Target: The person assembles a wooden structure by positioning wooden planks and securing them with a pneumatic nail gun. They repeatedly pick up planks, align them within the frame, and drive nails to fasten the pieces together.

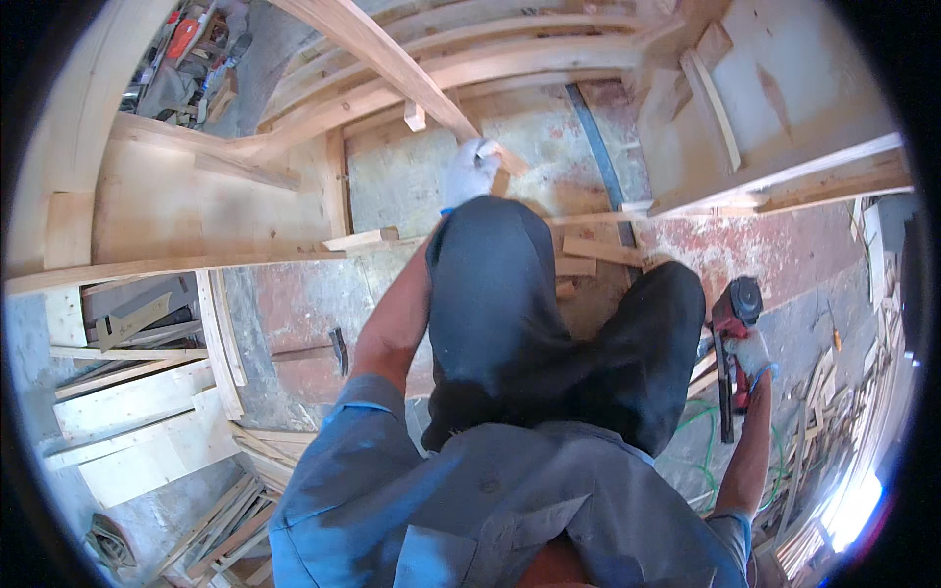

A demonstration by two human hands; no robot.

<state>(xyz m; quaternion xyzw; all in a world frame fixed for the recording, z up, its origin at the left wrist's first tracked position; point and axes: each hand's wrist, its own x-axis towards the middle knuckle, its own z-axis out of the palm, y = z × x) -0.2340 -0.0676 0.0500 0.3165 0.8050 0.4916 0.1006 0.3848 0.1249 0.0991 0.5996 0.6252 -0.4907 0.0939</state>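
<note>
My left hand [474, 171], in a white glove with a blue cuff, is closed round the near end of a long wooden strip [392, 64]. The strip slants up and left, out past the top edge. A wooden frame [147, 263] of boards and rails spreads round it. Out to the right, beside my knee, my right hand [753, 356] wears a similar glove and grips a red and black nail gun [737, 306]. The nail gun's long dark magazine points down towards the lower edge. My palms and most fingertips are hidden.
Boards [147, 421] and offcuts lie stacked at the left. Scrap wood [814, 412] litters the right floor, with a green hose [708, 451] near the nail gun. A dark tool [339, 350] lies left of my legs. Short wood blocks [600, 251] lie between my knees and the frame.
</note>
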